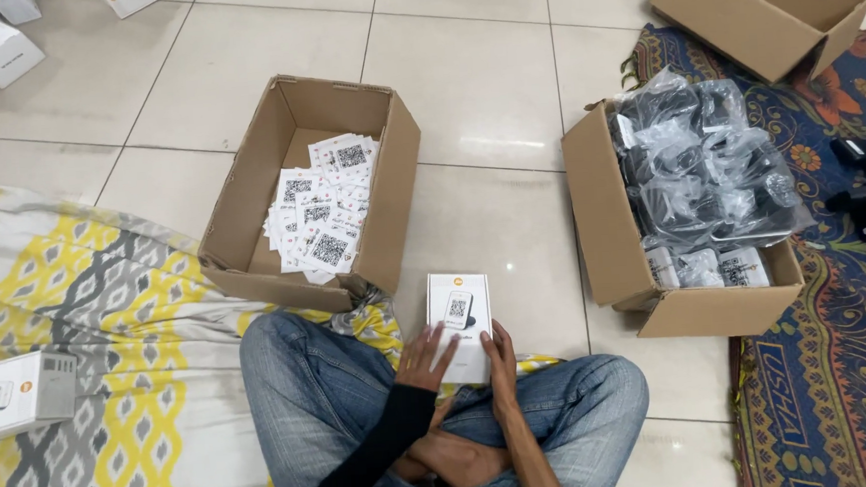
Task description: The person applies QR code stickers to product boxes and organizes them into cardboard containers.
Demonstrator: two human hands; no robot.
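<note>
Person sits cross-legged on tiled floor (pixel 483 80), knees in blue jeans. Small white box (pixel 459 324) stands on the floor just ahead of the shins, lid face up. Left hand (pixel 426 358), black sleeve, fingers spread, rests on the box's near left edge. Right hand (pixel 502 365), fingers pressed together, lies flat along its right side. Open cardboard box (pixel 240 200) with printed leaflets (pixel 323 220) beyond on the left; carton of bagged black parts (pixel 603 233) on the right. Patterned sheet (pixel 107 324) covers the floor's left edge.
</note>
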